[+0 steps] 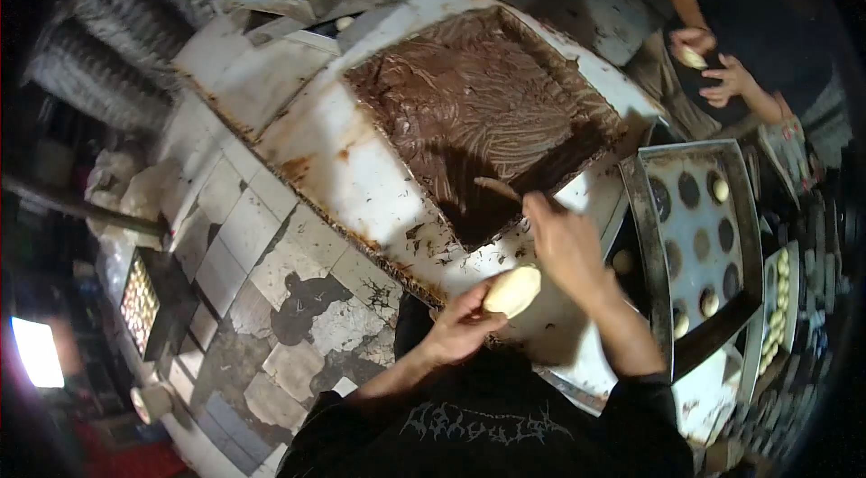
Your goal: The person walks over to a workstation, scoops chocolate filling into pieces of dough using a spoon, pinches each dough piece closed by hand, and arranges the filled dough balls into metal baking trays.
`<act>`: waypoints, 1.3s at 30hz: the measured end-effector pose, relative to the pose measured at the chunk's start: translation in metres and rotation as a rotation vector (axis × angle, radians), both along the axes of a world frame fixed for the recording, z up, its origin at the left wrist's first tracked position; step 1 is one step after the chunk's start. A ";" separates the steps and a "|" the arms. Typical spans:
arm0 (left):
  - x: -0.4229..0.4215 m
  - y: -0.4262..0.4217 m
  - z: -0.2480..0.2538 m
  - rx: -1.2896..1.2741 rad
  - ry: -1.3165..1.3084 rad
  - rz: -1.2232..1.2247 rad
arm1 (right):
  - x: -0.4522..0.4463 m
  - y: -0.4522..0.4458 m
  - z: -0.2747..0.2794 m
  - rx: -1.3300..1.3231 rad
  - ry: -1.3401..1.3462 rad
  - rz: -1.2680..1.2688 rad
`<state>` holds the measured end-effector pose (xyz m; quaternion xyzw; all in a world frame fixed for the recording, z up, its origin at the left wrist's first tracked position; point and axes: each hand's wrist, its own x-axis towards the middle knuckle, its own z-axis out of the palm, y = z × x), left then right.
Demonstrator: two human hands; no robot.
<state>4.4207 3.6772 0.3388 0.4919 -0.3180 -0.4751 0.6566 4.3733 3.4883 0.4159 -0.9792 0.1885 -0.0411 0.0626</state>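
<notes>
My left hand (pixel 458 332) holds a flattened, pale oval piece of dough (pixel 514 291) near the table's front edge, fingers closed around one side. In my right hand (pixel 564 243) is a thin brown stick-like spreader (pixel 498 188), its end over the near corner of a large square tray (pixel 561 52). A thick, dark brown chocolate-like paste (pixel 469 90) with ridged marks fills most of that tray. At the near corner the paste is scraped low and lies in shadow. The dough and the paste are apart.
To the right, a metal baking tray (pixel 691 150) carries dark round marks and a few dough pieces. Beyond it stands a tray of dough pieces (pixel 774 311). Opposite, another person's hands (pixel 722 81) hold dough. Broken floor tiles (pixel 244 239) lie left of the table.
</notes>
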 end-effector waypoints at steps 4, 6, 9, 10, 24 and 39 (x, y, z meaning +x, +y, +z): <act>0.080 0.029 0.012 0.184 0.674 0.004 | 0.047 -0.055 -0.006 -0.319 0.232 0.181; 0.106 0.036 0.007 0.035 0.584 0.073 | 0.061 -0.066 -0.006 -0.363 0.443 0.238; 0.136 0.043 -0.007 0.115 0.711 0.226 | 0.059 -0.067 -0.006 -0.078 -0.143 0.505; 0.147 0.043 -0.007 0.151 0.792 0.246 | 0.072 -0.053 -0.009 -0.114 0.175 0.368; 0.175 -0.028 0.017 -0.024 0.997 -0.043 | 0.058 0.048 0.142 -0.106 0.053 -0.069; 0.100 0.016 0.055 -0.228 0.594 0.184 | -0.047 0.020 -0.083 0.345 -0.495 -0.170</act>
